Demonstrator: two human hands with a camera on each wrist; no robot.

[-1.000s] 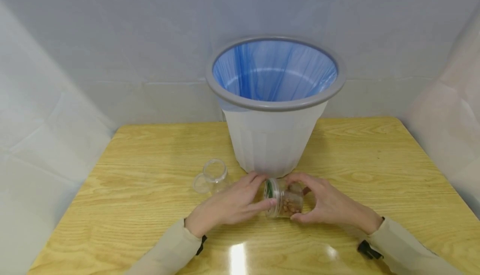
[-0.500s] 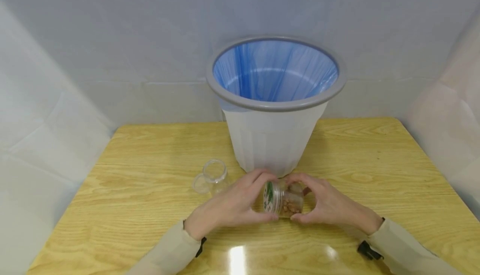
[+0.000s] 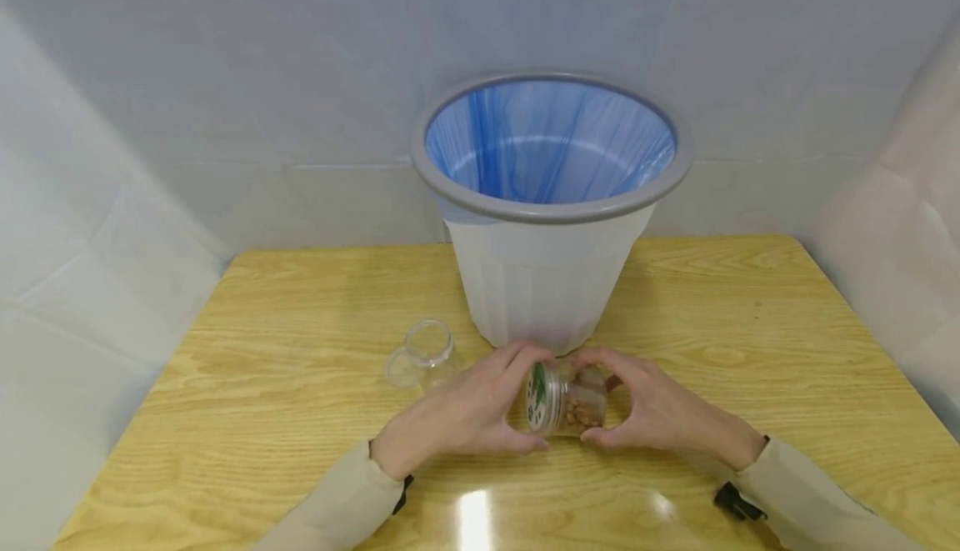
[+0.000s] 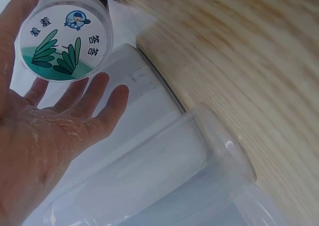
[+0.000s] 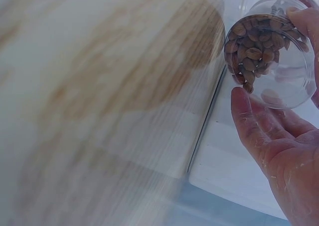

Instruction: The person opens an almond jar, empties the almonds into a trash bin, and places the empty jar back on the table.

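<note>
While gripped round the body by right hand (image 3: 660, 413), nut jar (image 3: 567, 399) got lid (image 3: 537, 398) twisted slightly further by clasping left hand (image 3: 461, 413); unscrewing likely underway.

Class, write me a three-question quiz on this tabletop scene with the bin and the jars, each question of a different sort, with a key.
1. True or false: the small jar held between both hands lies on its side.
2. Multiple choice: the lining of the bin is A) black, B) blue, C) green.
3. Fill in: the left hand is on the jar's ____ end, the right hand on its base.

Key:
1. True.
2. B.
3. Lid; it carries a green plant label. An empty jar lies on the table, left of the hands.
</note>
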